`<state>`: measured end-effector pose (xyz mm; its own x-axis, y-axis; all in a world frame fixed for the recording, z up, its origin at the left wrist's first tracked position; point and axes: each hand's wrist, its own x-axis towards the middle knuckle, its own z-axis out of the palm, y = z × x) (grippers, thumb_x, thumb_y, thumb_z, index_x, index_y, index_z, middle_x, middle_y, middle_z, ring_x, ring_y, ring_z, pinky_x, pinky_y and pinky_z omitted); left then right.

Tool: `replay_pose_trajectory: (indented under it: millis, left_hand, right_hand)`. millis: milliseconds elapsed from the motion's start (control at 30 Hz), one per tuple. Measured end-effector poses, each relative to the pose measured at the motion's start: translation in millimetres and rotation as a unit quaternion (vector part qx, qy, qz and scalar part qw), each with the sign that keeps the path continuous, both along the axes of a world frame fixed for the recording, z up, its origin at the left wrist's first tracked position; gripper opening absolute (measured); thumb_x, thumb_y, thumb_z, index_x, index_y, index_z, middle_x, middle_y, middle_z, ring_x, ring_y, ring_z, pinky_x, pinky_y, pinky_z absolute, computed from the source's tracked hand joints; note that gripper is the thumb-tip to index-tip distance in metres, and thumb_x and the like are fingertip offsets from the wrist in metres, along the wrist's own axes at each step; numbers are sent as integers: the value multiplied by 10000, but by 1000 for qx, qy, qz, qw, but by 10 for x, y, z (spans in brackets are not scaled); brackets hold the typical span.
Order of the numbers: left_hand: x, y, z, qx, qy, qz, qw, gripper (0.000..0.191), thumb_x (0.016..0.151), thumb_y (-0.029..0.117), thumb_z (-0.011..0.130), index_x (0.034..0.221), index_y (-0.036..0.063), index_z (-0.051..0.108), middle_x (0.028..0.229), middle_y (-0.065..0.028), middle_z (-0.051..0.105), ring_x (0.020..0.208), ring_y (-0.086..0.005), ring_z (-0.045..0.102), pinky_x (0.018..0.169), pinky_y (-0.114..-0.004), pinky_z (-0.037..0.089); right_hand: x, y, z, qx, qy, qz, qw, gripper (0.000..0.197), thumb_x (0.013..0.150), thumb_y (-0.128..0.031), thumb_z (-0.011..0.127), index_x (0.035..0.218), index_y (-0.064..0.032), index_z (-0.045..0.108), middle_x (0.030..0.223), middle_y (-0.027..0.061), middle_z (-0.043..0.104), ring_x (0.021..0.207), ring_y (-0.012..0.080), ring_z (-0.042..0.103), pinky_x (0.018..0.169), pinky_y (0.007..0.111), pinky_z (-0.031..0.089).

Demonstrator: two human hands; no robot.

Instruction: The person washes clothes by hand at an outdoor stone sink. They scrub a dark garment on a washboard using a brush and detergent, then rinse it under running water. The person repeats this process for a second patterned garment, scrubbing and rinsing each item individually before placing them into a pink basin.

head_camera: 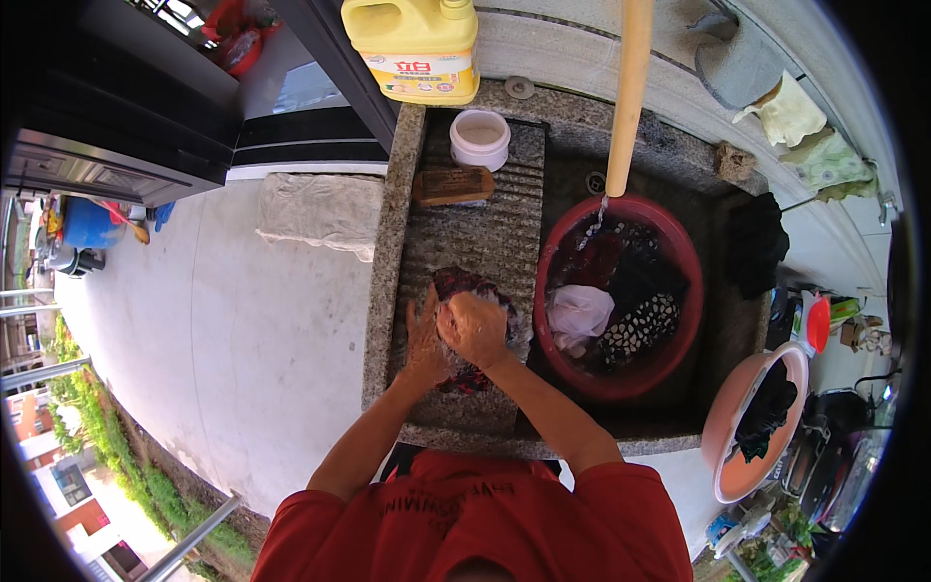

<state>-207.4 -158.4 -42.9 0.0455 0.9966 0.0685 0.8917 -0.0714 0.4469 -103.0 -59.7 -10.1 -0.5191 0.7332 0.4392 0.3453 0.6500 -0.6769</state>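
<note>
A wet, soapy dark red and black cloth point(465, 382) lies bunched on the ribbed stone washboard point(473, 240). My right hand point(474, 327) is closed on the cloth, its fist pressed on top. Beside it my left hand point(425, 342) rests at the cloth's left edge, fingers extended and slightly apart. Right of the board, a red plastic basin point(694, 291) in the stone sink holds water, a pale pink cloth point(580, 311), a black cloth and a spotted black cloth point(640, 329). Water runs into it from a yellowish pipe point(627, 109).
On the board's far end stand a wooden scrubbing brush point(454, 185) and a white tub point(480, 140). A yellow Liby detergent jug point(418, 54) is behind them. Black cloth point(756, 244) hangs over the sink's right edge; a pink basin point(774, 465) with dark clothes sits lower right.
</note>
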Motion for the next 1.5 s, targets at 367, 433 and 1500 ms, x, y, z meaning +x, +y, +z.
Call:
replay_pose_trajectory:
  millis: [367, 433, 1500]
  left_hand:
    - [106, 164, 241, 35, -279, 164, 945, 806, 916, 370, 567, 1461, 6, 99, 1500, -240, 101, 1369, -427, 160, 1080, -586, 173]
    - [77, 64, 139, 24, -204, 118, 971, 771, 918, 370, 551, 1467, 31, 129, 1493, -216, 168, 1384, -374, 171, 1100, -552, 150]
    - [113, 142, 176, 88, -196, 187, 959, 363, 902, 51, 475, 1265, 72, 493, 1355, -109, 477, 1310, -280, 386, 1088, -454, 218]
  right_hand:
    - [-158, 519, -43, -2, -177, 72, 982, 149, 772, -293, 665, 809, -149, 666, 930, 66, 501, 885, 254, 519, 654, 385, 493]
    - [26, 39, 67, 14, -90, 57, 994, 146, 751, -247, 668, 815, -120, 635, 839, 59, 514, 776, 241, 546, 590, 350, 496]
    - [120, -552, 167, -43, -12, -155, 987, 160, 784, -203, 682, 827, -58, 633, 784, 97, 539, 745, 300, 538, 636, 401, 439]
